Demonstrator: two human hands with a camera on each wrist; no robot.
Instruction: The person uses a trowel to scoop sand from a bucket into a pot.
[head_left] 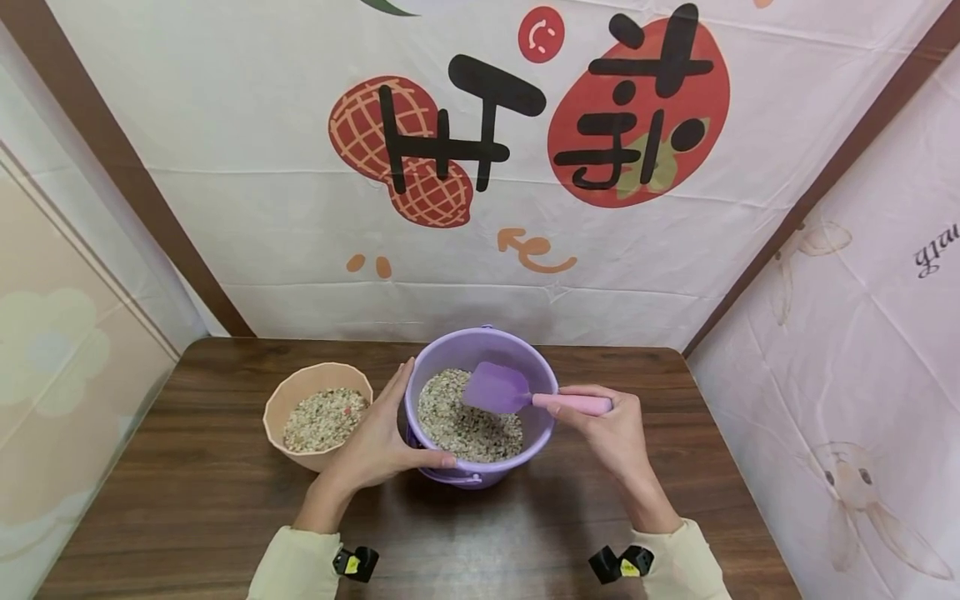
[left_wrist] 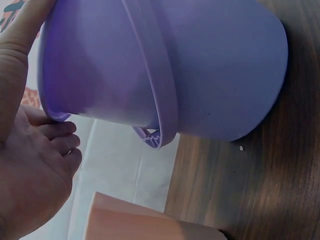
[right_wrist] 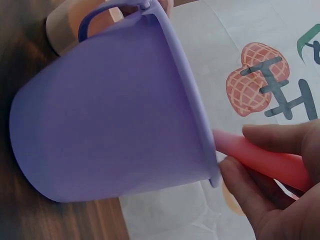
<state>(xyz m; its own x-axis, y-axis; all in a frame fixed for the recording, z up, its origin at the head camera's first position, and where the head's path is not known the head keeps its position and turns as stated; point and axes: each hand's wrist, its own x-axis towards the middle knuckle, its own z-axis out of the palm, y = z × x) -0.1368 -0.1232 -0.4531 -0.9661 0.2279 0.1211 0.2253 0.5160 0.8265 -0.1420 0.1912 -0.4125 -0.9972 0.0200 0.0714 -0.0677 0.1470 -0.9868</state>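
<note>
A purple bucket partly filled with mixed grain stands on the brown table. My left hand grips the bucket's left side, thumb along the near wall and fingers up at the rim; the left wrist view shows the bucket wall beside the palm. My right hand holds the pink handle of a small scoop whose purple blade hovers over the grain. In the right wrist view the fingers pinch the pink handle at the bucket's rim.
A peach bowl with the same grain stands just left of the bucket, close to my left hand; its wall shows in the left wrist view. Printed cloth walls close in the table at the back and both sides.
</note>
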